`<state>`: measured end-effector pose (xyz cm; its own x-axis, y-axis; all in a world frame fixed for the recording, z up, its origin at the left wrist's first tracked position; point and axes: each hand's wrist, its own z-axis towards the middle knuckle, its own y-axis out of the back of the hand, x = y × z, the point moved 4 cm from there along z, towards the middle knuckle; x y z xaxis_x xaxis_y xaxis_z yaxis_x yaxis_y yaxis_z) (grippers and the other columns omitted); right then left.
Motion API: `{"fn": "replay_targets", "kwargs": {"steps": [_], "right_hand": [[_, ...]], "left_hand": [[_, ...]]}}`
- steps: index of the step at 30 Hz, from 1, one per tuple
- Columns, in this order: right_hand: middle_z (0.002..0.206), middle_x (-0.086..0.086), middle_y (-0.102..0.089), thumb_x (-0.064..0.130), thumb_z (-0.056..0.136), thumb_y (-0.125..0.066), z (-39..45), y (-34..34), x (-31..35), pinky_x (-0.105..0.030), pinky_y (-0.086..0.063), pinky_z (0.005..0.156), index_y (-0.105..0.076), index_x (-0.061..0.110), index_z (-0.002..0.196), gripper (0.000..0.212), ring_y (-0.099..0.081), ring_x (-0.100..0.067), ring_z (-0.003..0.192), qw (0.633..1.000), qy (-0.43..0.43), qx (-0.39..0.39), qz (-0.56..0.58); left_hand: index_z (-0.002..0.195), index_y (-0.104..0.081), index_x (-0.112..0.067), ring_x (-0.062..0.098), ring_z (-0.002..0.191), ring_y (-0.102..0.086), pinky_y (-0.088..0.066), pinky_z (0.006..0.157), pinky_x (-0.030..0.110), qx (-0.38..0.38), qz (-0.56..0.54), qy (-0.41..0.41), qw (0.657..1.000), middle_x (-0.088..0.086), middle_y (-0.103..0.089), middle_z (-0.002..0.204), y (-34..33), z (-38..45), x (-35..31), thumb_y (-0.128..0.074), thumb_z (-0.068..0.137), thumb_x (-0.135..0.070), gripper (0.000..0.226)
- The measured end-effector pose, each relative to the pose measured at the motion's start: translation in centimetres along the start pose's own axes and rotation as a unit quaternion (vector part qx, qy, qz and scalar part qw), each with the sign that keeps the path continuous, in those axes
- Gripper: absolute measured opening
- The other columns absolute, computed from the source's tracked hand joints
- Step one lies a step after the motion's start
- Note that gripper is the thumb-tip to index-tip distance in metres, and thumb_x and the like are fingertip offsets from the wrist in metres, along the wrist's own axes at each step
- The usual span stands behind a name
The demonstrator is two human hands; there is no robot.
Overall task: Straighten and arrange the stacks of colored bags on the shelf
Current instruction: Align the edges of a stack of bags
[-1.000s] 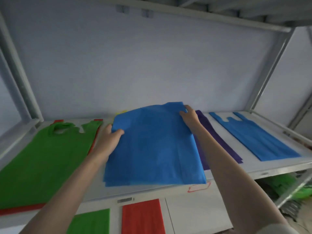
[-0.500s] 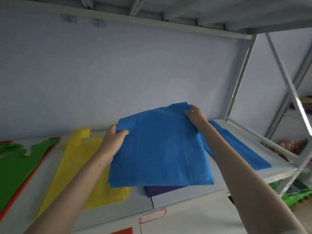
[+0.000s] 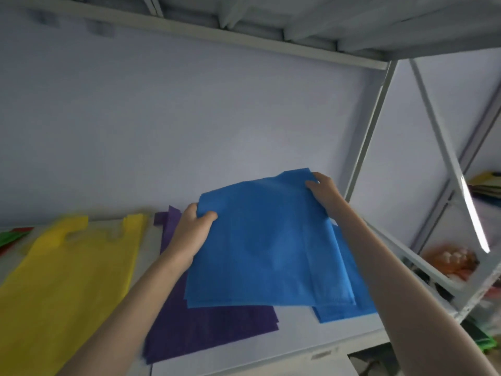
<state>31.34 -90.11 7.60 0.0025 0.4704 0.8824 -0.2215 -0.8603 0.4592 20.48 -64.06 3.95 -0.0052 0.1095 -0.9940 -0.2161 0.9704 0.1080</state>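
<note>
I judge it midway: my left hand and right hand both pinch the blue bundle above the shelf, not yet laid on the blue stack.

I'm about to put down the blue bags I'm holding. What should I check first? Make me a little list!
1. Left hand grips the held blue bags: ok.
2. Right hand grips the far corner: ok.
3. Held bags lined up over the blue stack on the shelf: not ok, they also hang over the purple stack.
4. Held bags' edges even: not ok, the layers are slightly fanned at the near edge.
5. Yellow stack out of the way: ok.
6. Blue stack underneath lying straight: cannot tell, mostly hidden.
</note>
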Motion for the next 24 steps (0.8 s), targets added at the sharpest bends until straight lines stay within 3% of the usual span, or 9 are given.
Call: {"fn": "replay_targets", "kwargs": {"steps": [3,6,8,10,13,15,19,21,24], "right_hand": [[0.118,-0.019,-0.061,0.007,0.088,-0.042,2.8,2.5,-2.1,-0.042,-0.048,0.091,-0.054,0.003,0.124,0.038,-0.057,-0.027,0.097,1.0,-0.022,0.006,-0.019],[0.122,-0.031,-0.055,0.005,0.087,-0.041,6.0,5.2,-3.3,-0.038,-0.046,0.078,-0.054,-0.004,0.12,0.036,-0.051,-0.024,0.086,0.999,-0.02,0.018,-0.032],[0.125,-0.031,-0.054,0.003,0.088,-0.041,8.3,7.0,-3.4,-0.04,-0.048,0.081,-0.054,-0.004,0.122,0.037,-0.05,-0.023,0.086,1.0,-0.002,0.018,-0.018],[0.124,-0.034,-0.054,0.001,0.087,-0.041,10.4,9.1,-2.8,-0.04,-0.047,0.077,-0.055,-0.008,0.119,0.035,-0.046,-0.018,0.085,0.999,0.028,0.012,0.008],[0.108,-0.032,-0.06,0.006,0.087,-0.044,12.9,11.8,-2.7,-0.047,-0.05,0.081,-0.06,0.0,0.114,0.032,-0.05,-0.021,0.082,0.995,0.085,-0.003,0.056],[0.098,-0.018,-0.064,0.012,0.087,-0.045,14.6,12.7,-4.5,-0.044,-0.051,0.084,-0.061,0.011,0.11,0.028,-0.057,-0.026,0.085,0.993,0.086,-0.002,0.085],[0.106,-0.017,-0.065,0.015,0.09,-0.05,17.4,10.9,-14.3,-0.05,-0.05,0.093,-0.06,0.0,0.111,0.028,-0.062,-0.028,0.093,0.998,-0.013,0.05,0.048],[0.102,-0.017,-0.065,0.011,0.089,-0.051,17.7,8.8,-20.7,-0.043,-0.053,0.083,-0.062,-0.003,0.105,0.024,-0.062,-0.03,0.091,0.99,-0.092,0.104,0.013],[0.086,-0.02,-0.055,0.003,0.086,-0.053,17.1,6.5,-28.6,-0.032,-0.039,0.066,-0.059,-0.002,0.085,0.007,-0.053,-0.025,0.072,0.971,-0.173,0.161,-0.045]], "left_hand": [[0.092,-0.052,-0.014,0.016,0.073,-0.053,-0.041,0.062,0.026,0.027,0.021,0.019,0.999,0.002,-0.056,0.087,-3.9,0.9,-0.3,-0.048,0.09,-0.015,0.005],[0.078,-0.047,-0.018,0.013,0.066,-0.051,-0.04,0.059,0.024,0.03,0.026,0.018,0.999,-0.001,-0.053,0.078,-7.8,2.6,-1.1,-0.047,0.09,-0.013,0.013],[0.093,-0.049,-0.019,0.011,0.067,-0.052,-0.041,0.06,0.023,0.014,0.011,0.004,1.0,-0.003,-0.053,0.08,-10.3,3.6,-2.0,-0.047,0.091,-0.013,0.006],[0.11,-0.047,-0.02,0.01,0.074,-0.054,-0.044,0.065,0.024,-0.002,-0.016,-0.025,1.0,-0.007,-0.054,0.086,-12.9,4.7,-3.1,-0.048,0.091,-0.015,0.02],[0.114,-0.044,-0.028,0.006,0.077,-0.056,-0.045,0.066,0.022,-0.034,-0.046,-0.072,0.996,-0.012,-0.055,0.088,-16.5,5.7,-3.9,-0.048,0.091,-0.014,0.027],[0.114,-0.042,-0.031,0.01,0.079,-0.057,-0.046,0.071,0.026,-0.049,-0.048,-0.078,0.995,-0.012,-0.056,0.089,-18.4,6.3,-3.3,-0.048,0.091,-0.015,0.028],[0.116,-0.045,-0.022,0.021,0.091,-0.062,-0.051,0.083,0.038,-0.035,0.009,0.043,0.998,-0.001,-0.061,0.1,-21.9,7.3,3.7,-0.049,0.09,-0.014,0.027],[0.119,-0.049,-0.012,0.025,0.095,-0.065,-0.052,0.089,0.042,-0.003,0.051,0.127,0.991,0.004,-0.065,0.105,-23.7,7.2,9.1,-0.05,0.088,-0.011,0.031],[0.107,-0.047,-0.007,0.023,0.088,-0.06,-0.048,0.079,0.03,0.001,0.118,0.221,0.968,0.006,-0.063,0.102,-25.9,6.2,15.1,-0.05,0.087,-0.007,0.02]]}}
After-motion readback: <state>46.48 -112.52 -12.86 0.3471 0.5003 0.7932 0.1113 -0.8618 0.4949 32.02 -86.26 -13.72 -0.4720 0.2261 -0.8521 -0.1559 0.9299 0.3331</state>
